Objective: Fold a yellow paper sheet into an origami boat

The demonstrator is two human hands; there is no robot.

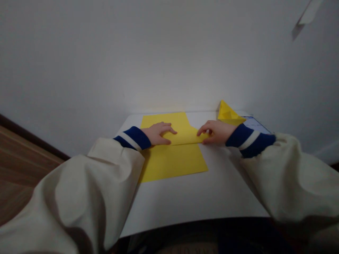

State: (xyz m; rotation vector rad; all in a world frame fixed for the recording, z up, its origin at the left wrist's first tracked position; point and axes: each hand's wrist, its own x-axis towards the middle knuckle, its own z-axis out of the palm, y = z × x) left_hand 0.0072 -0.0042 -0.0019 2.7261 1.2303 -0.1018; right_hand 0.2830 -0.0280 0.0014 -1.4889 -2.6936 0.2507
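A folded piece of yellow paper (185, 137) lies between my two hands, its long straight edge facing me. My left hand (159, 134) rests on its left part, thumb and fingers spread apart. At the right end, my right hand (215, 132) pinches the folded paper between thumb and fingers. Beneath it lies a larger flat yellow sheet (174, 164), which shows both in front of and behind the folded piece. Behind my right hand stands a folded yellow paper boat (228, 113), its lower part partly covered by the hand.
The white table (196, 201) stands against a pale wall (169, 56). A device with a lit screen (255, 123) lies at the table's right back, partly behind my right sleeve. Brown wood-look furniture (23, 169) is at the left. A white piece (310, 12) sticks out from the wall, upper right.
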